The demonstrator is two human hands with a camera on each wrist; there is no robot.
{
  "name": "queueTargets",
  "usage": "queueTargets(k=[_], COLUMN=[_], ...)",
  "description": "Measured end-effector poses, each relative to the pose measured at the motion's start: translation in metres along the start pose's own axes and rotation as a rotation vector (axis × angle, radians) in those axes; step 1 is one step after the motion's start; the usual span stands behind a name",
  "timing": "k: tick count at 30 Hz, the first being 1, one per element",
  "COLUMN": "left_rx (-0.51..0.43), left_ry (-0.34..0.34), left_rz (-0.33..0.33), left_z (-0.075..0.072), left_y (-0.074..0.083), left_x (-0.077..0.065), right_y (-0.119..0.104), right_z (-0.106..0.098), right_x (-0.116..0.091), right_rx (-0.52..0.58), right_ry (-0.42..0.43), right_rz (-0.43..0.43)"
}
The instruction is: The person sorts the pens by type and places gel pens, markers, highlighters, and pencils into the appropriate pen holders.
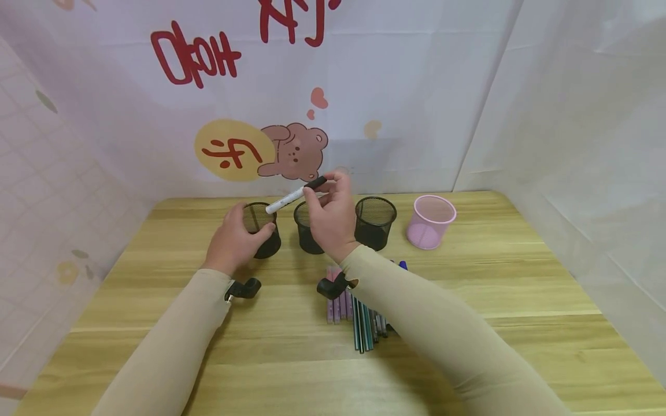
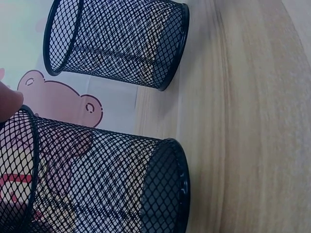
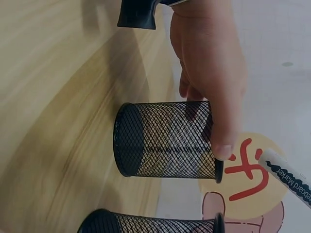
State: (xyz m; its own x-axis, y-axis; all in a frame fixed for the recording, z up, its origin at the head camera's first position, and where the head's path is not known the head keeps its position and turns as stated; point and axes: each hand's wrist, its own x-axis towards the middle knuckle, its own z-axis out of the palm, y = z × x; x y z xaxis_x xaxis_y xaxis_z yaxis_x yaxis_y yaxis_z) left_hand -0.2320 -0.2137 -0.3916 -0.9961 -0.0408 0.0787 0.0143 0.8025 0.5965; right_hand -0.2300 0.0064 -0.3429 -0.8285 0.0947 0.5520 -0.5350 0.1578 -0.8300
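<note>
My left hand (image 1: 231, 242) holds the leftmost black mesh pen cup (image 1: 267, 248) near its rim, thumb on one side and fingers on the other. That cup (image 3: 165, 141) stands upright on the table in the right wrist view. Above it, my right hand (image 1: 335, 219) pinches a white whiteboard marker (image 1: 286, 200) by its black cap end. The marker is tilted, its white end lowest and over the cup's rim. Just a thumb tip (image 2: 8, 103) of the left hand shows in the left wrist view, at the cup's rim.
Beside the held cup stand two more black mesh cups, a middle one (image 1: 310, 240) and another (image 1: 376, 222), then a pink mesh cup (image 1: 430, 222). Pink pens (image 1: 336, 312), teal pens (image 1: 362, 329) and other pens lie partly under the right forearm. A printed cloth (image 1: 406, 86) hangs behind the table.
</note>
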Motion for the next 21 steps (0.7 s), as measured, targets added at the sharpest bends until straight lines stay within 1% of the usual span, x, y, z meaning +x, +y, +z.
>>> queueTargets(k=[10, 18, 21], left_rx=[-0.013, -0.014, -0.017], left_ry=[0.005, 0.007, 0.007], left_rz=[0.008, 0.011, 0.009], left_z=[0.001, 0.000, -0.001], left_y=[0.000, 0.001, 0.001], left_x=[0.000, 0.000, -0.001], right_y=[0.001, 0.004, 0.005], right_z=[0.012, 0.017, 0.018], right_x=[-0.002, -0.004, -0.006], right_rx=[-0.053, -0.152, -0.165], right_ry=[-0.035, -0.068, -0.074], right_rz=[0.041, 0.027, 0.020])
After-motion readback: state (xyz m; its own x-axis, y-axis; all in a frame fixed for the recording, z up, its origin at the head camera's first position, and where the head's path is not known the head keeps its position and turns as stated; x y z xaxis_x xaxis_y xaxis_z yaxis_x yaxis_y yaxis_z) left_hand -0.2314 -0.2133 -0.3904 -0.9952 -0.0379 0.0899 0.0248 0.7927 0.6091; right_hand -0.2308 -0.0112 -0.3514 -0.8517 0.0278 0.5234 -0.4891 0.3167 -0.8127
